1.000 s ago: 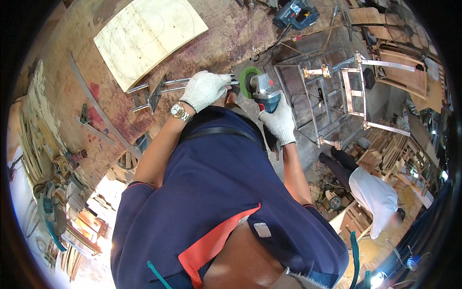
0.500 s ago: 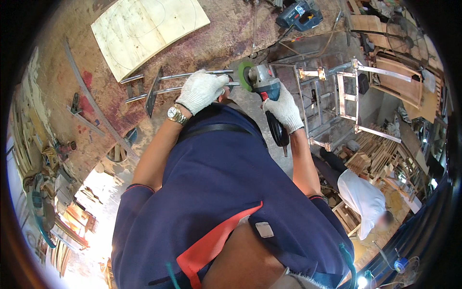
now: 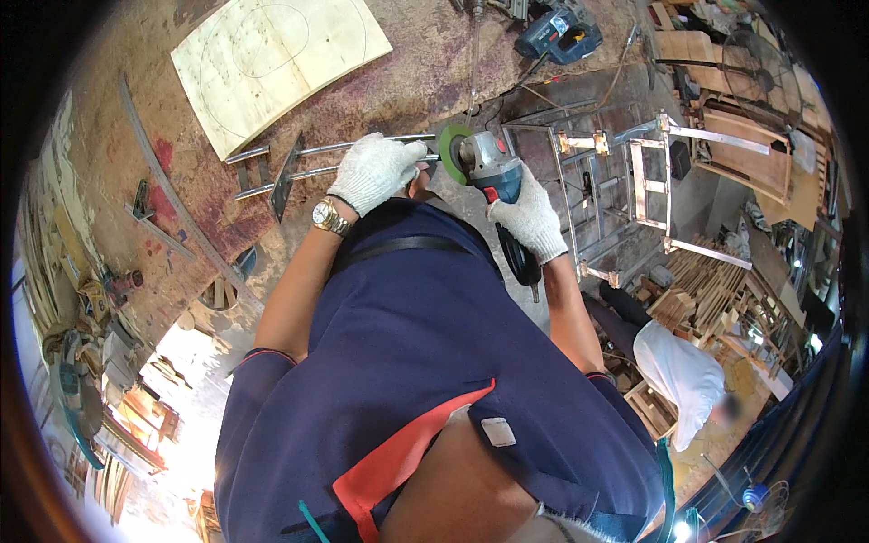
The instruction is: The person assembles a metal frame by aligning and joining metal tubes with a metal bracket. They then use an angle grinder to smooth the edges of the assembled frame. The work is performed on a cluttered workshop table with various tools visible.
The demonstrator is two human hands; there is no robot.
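Observation:
Both hands wear white knit gloves. My left hand (image 3: 374, 171) grips a pair of thin steel rods (image 3: 299, 158) that lie across the stained workshop floor, joined by a dark flat crosspiece (image 3: 286, 165). My right hand (image 3: 528, 220) holds the blue and grey body of an angle grinder (image 3: 493, 167). Its green disc (image 3: 450, 142) stands at the rod ends, right beside my left hand. A gold wristwatch (image 3: 327, 215) sits on my left wrist.
A pale plywood sheet (image 3: 276, 61) with drawn curves lies beyond the rods. A welded steel frame (image 3: 625, 190) stands to the right, with wooden slats (image 3: 715, 290) and a crouching person in a white shirt (image 3: 683, 371) below it. A blue power tool (image 3: 559, 38) lies at the top.
The view has shifted slightly, so rods, grinder and hands sit a little higher and further right. The grip of both hands is unchanged.

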